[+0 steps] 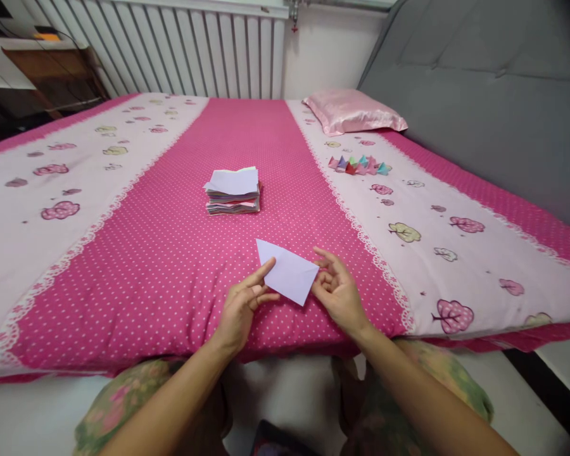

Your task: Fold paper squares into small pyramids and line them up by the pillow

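Radiator: a white ribbed radiator [197,54] is standing behind the far edge of the bed.
Bedspread: a pink dotted bedspread [166,259] with pale tree-print bands is carrying all the paper.
Paper stack: a thick stack of loose sheets [232,183] is lying beyond the hands, ahead of the left one, with a pale lavender sheet topping it and its edges sitting unevenly.
Left hand: the left hand [240,310] is gripping the near-left part of the held paper, its thumb pressing on the upper face and other fingers reaching to the lower edge.
Held paper: a lavender paper [292,275] is sitting between the two hands, just above the near part of the bed; its long axis is slanting from far left to near right, its right-hand corner pointing at the right hand.
Right hand: the right hand [339,294] is curling its fingertips at that corner; whether they are pinching it or only touching it, I cannot tell.
Folded pieces: small folded paper pieces [360,166] in several colours are clustering well beyond the right hand, resting straight on the bedspread, with no container showing around them.
Pillow: a pink satin pillow [354,111] is lying behind them.
Headboard: a grey padded headboard [484,107] is rising at far right.
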